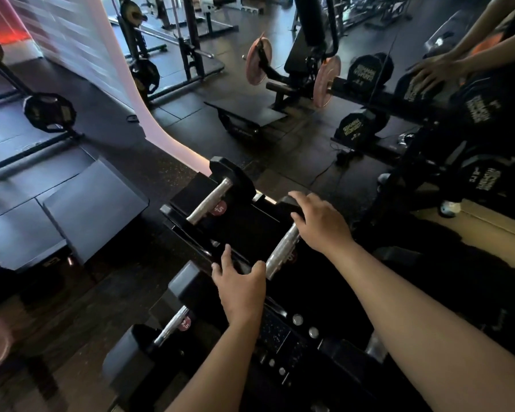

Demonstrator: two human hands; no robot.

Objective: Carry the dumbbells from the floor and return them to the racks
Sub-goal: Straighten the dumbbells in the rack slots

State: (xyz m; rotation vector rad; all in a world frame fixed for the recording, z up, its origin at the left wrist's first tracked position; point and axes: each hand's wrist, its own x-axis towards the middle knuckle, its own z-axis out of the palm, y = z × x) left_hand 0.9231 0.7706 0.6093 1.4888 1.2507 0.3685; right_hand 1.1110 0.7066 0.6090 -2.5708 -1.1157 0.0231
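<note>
A dumbbell with a knurled chrome handle [281,251] lies across the top tier of the black rack [280,337]. My left hand [238,288] cups its near head, fingers spread over it and hiding it. Over the far head my right hand [320,226] curls its fingers. A second dumbbell [213,199] rests in the slot just left of it, with a red number label. On the lower tier sits a third dumbbell [173,325], also with a red label.
A mirror at the right reflects racked dumbbells [364,72] and a hand [434,74]. Grey bench pads [92,203] lie on the floor at left. A plate-loaded machine with pink plates [257,62] stands ahead, and barbells with plates [49,111] at far left.
</note>
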